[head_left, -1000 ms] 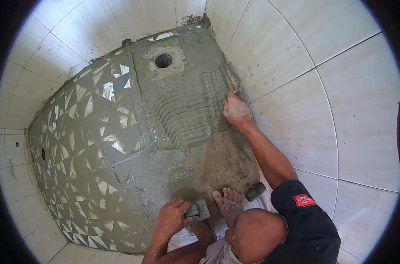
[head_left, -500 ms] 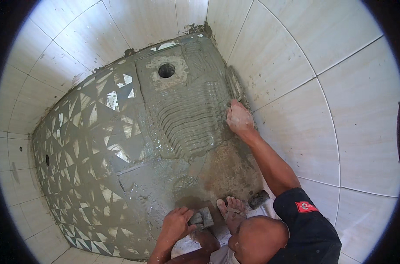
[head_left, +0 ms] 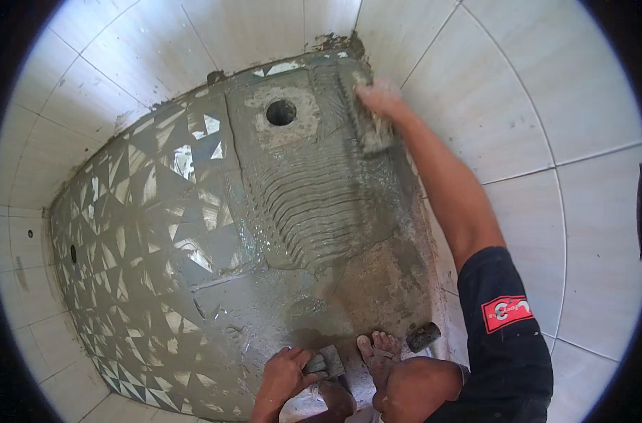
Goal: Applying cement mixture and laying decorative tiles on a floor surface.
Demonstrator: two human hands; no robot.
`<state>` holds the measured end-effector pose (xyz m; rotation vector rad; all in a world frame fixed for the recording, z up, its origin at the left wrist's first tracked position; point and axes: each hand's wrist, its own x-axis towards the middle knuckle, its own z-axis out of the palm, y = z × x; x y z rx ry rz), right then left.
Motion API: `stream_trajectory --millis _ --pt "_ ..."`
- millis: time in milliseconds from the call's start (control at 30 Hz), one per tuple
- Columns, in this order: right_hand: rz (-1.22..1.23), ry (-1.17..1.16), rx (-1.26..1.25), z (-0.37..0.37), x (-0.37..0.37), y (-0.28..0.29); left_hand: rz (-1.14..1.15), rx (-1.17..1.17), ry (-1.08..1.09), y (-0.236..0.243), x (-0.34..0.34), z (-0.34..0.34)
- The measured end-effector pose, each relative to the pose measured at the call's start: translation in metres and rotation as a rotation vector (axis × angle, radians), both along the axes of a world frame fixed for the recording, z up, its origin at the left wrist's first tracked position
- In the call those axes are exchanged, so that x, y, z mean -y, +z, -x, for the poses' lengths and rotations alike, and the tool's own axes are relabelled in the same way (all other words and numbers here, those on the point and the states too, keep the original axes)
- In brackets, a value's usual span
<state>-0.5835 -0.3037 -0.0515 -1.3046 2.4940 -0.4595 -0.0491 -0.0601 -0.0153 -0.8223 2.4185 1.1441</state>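
Note:
Up at the far right, beside the wall, my right hand (head_left: pixel 381 97) grips a notched trowel (head_left: pixel 372 130) coated in wet mortar. Its blade lies against the mortar bed (head_left: pixel 310 194), which carries curved comb ridges. A round drain hole (head_left: pixel 281 112) opens left of the trowel, within a bare square patch. Low in the picture, my left hand (head_left: pixel 287 370) is closed round a grey, mortar-smeared tool with a flat rectangular end (head_left: pixel 329 360); its exact kind cannot be made out.
Patterned floor tiles (head_left: pixel 144 261), smeared with grey mortar, cover the left side. Pale wall tiles (head_left: pixel 504 120) curve round the corner. A dark cylinder (head_left: pixel 424 337) lies beside my bare foot (head_left: pixel 379 347). Bare rough floor (head_left: pixel 377 289) shows between the foot and the mortar bed.
My right hand has moved away from me along the wall with the trowel, which now shows more plainly. My left hand still holds the grey tool. The view has shifted slightly.

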Motion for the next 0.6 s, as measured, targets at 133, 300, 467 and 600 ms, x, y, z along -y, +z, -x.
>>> stream_trajectory --millis 133,300,467,600 --pt "-0.077 0.105 -0.03 0.028 0.024 0.004 0.004 -0.03 0.029 -0.003 0.004 -0.002" --pt "-0.13 0.097 -0.093 0.019 -0.002 -0.003 -0.025 -0.011 0.01 0.004 0.016 0.009" --pt "-0.017 -0.065 -0.057 -0.02 -0.08 -0.028 0.019 -0.014 -0.026 0.004 0.015 0.012" --pt "-0.051 -0.177 0.015 -0.059 -0.159 -0.013 0.031 0.001 -0.099 0.009 0.008 0.022"
